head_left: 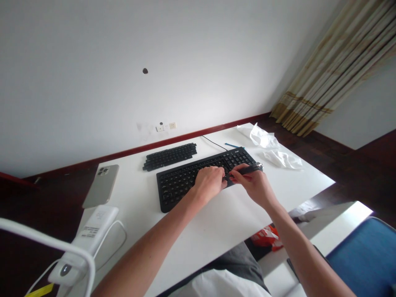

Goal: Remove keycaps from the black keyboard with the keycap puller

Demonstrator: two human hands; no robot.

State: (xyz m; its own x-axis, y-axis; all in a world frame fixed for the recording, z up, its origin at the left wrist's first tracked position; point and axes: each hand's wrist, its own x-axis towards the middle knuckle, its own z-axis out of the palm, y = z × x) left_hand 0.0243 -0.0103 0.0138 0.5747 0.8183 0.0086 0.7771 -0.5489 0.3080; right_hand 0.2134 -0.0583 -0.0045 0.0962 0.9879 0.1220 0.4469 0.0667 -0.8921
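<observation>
A black keyboard (176, 181) lies slantwise on the white table, its cable leading off the back. My left hand (210, 179) is over its middle, fingers curled down onto it and the thumb by the front edge. Close beside it, my right hand (252, 181) is closed around a black pen-like tool (252, 168). That tool's tip points left and down at the keyboard and is hidden by the fingers. Behind the keyboard rests a separate block of black keys (170, 156) with a stepped outline.
A thin blue stick (234, 145) and crumpled white plastic (266, 140) lie at the back right. To the left are a phone (102, 185) and a white power strip (89, 243) with cables. A blue seat (368, 255) stands at lower right.
</observation>
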